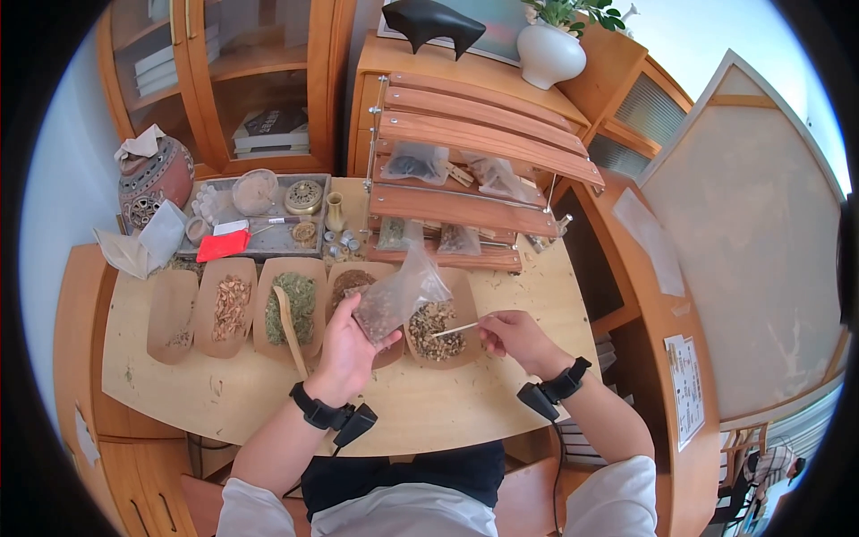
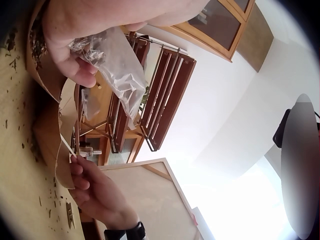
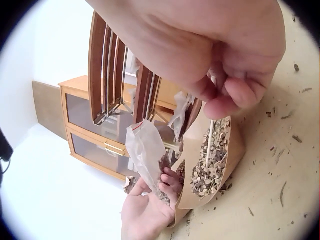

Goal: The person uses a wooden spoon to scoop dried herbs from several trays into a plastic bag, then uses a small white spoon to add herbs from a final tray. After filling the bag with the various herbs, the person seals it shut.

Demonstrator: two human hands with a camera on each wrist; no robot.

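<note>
My left hand (image 1: 344,355) grips a clear plastic zip bag (image 1: 391,302) with brownish dried bits in its lower part. The bag's mouth end points up and away, toward the rack. In my right hand (image 1: 522,342), thumb and fingers pinch a thin pale stick (image 3: 209,145). Its far end lies over the chopped dried herbs (image 1: 429,338) in the rightmost brown paper tray (image 1: 463,291). Partly hidden behind the bag and left hand is another tray of reddish-brown bits (image 1: 353,281). The right wrist view shows the left hand (image 3: 150,212) beyond the tray, holding the bag from below.
A wooden scoop (image 1: 288,327) leans across the tray of green herbs (image 1: 300,300). Further left stand trays of wood-coloured chips (image 1: 233,306) and sparse bits (image 1: 180,336). Behind are a slatted wooden rack (image 1: 465,201) with bags and a grey tray (image 1: 268,251) of small vessels.
</note>
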